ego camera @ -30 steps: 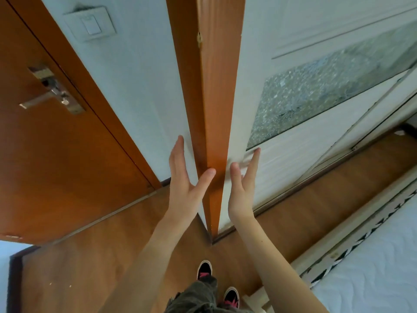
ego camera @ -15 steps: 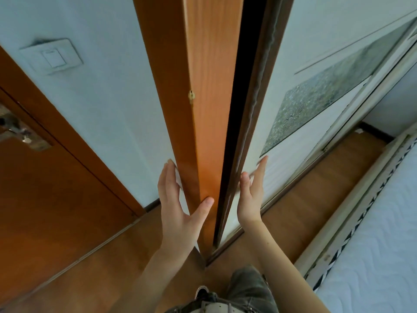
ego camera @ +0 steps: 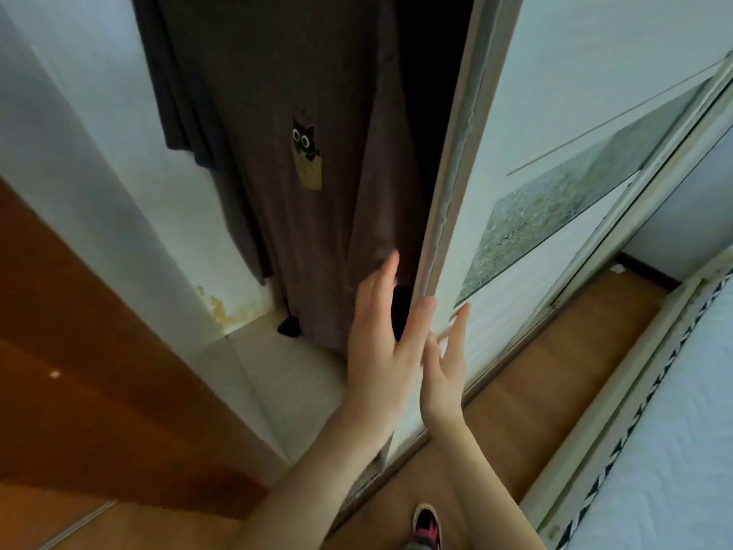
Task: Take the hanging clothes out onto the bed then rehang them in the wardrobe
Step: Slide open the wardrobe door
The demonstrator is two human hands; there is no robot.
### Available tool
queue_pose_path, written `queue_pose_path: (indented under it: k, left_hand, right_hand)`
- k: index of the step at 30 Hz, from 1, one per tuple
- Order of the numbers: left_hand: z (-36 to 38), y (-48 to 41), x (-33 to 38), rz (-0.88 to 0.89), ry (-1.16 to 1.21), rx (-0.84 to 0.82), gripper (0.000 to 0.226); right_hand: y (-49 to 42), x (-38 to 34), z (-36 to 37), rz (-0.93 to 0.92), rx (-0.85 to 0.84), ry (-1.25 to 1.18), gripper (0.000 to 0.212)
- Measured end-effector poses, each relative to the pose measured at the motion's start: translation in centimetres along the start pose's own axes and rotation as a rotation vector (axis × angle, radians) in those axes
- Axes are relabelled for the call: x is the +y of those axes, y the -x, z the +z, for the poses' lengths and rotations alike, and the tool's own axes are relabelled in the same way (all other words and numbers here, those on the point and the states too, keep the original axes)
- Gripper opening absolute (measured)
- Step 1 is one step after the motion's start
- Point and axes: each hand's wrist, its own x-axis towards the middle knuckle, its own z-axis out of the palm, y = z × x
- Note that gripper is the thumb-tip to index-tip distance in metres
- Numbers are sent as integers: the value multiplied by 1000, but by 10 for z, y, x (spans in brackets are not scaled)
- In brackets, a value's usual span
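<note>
The wardrobe stands open. Inside hangs a long brown garment (ego camera: pixel 317 160) with a small black cat print, and a darker grey garment (ego camera: pixel 186 125) hangs to its left. My left hand (ego camera: pixel 380 343) is flat, fingers straight, at the edge of the white sliding door (ego camera: pixel 515 152), its fingertips near the brown garment's hem. My right hand (ego camera: pixel 444 371) is also flat with spread fingers, pressed on the door's face just right of the edge. Neither hand holds anything. The hangers and the rail are out of sight above.
The wardrobe's pale floor (ego camera: pixel 277 371) shows below the clothes, with a small dark item (ego camera: pixel 289 325) on it. The orange wooden side panel (ego camera: pixel 79 371) is at the left. A white quilted bed (ego camera: pixel 682 450) lies at the right across a strip of wood floor (ego camera: pixel 535 391).
The sliding door has moved right, from a narrow dark gap to a wide opening that shows the hanging clothes. Both hands have travelled right with the door edge, and the view has shifted.
</note>
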Motion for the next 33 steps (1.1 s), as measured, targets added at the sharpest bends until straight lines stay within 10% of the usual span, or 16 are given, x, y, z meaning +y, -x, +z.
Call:
queue_pose_path:
  k: [33]
  left_hand:
    - [317,-188,-6,-73,44,-44,16]
  right_hand:
    - [-283,32,-190,-39,47,36,70]
